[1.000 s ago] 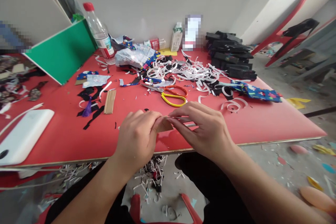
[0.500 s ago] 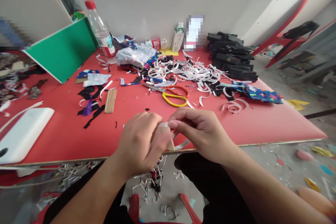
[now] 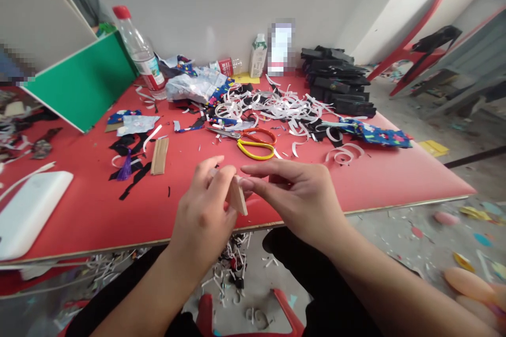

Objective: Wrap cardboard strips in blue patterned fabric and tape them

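Note:
Just over the table's front edge, my left hand (image 3: 205, 208) is closed around a flat tan board piece (image 3: 238, 200). One narrow end of the piece points toward me; the rest is largely covered by the fingers. From the right, my right hand (image 3: 302, 189) meets its upper edge with thumb and forefinger brought together. Whatever lies between those fingertips is too small and hidden to name. Beyond the hands lie scissors (image 3: 256, 150) with one orange and one yellow handle. A similar tan strip (image 3: 159, 156) rests flat to the left.
The red table (image 3: 379, 179) carries a heap of white curled strips (image 3: 276, 105), patterned fabric (image 3: 377, 134), and a black stack (image 3: 336, 81). A bottle (image 3: 144, 60), a green board (image 3: 85, 84) and a white power bank (image 3: 35, 210) stand or lie left. Scraps litter the floor.
The tan piece has turned in my left hand so its narrow end faces me. The white band that curved below my right hand is out of sight. My view has shifted slightly.

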{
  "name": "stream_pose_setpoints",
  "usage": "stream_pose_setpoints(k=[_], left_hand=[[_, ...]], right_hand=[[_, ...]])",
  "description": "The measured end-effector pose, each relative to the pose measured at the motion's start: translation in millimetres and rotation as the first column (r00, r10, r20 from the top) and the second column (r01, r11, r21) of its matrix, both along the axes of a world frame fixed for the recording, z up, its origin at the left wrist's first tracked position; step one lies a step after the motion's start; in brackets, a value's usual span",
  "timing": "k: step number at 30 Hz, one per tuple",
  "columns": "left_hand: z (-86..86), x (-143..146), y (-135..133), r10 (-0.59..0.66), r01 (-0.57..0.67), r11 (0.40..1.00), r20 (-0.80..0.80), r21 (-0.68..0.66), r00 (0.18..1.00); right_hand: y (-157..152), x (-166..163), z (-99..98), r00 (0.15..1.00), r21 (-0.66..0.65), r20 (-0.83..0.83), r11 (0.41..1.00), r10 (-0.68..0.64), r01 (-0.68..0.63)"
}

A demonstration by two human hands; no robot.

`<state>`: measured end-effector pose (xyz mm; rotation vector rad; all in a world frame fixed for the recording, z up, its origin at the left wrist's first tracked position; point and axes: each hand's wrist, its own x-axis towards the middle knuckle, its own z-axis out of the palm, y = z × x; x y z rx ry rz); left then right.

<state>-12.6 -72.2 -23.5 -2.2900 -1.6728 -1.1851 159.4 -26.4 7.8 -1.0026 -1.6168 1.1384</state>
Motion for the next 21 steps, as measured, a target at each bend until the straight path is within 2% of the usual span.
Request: stream_pose_setpoints(k=[3,5,9,12,15,21], left_hand=[[-2.9,-3.6,2.5,-0.058,0.057,0.998,0.051,0.010,0.997],[-2.3,-4.5,2.0,-0.104,0.103,0.994,0.078,0.024,0.991],[-0.5,-1.0,-3.5,-0.144,0.159,0.986,0.214,-0.056,0.966],[0.2,1.8,-7.4,-0.058,0.111,0.985,0.356,-0.129,0.933],[1.5,2.5,-7.8,-0.005,0.083,0.985,0.455,-0.151,0.890],[-0.7,4.7,-6.3,-0.006,0.117,0.974,0.500,-0.193,0.866]], right_hand=[[4.7,2.3,3.4,0.995,-0.237,-0.060,0.967,0.078,-0.091],[7.0,4.6,4.9,0.989,-0.293,-0.077,0.945,0.126,-0.143],[10.5,8.0,4.3,0.986,-0.330,-0.074,0.929,0.149,-0.165],[13.0,10.6,3.7,0.985,-0.374,-0.105,0.912,0.138,-0.168],[13.7,12.9,5.7,0.978,-0.352,-0.137,0.915,0.159,-0.198],[13.7,12.3,6.5,0.995,-0.365,-0.018,0.926,0.097,-0.097]])
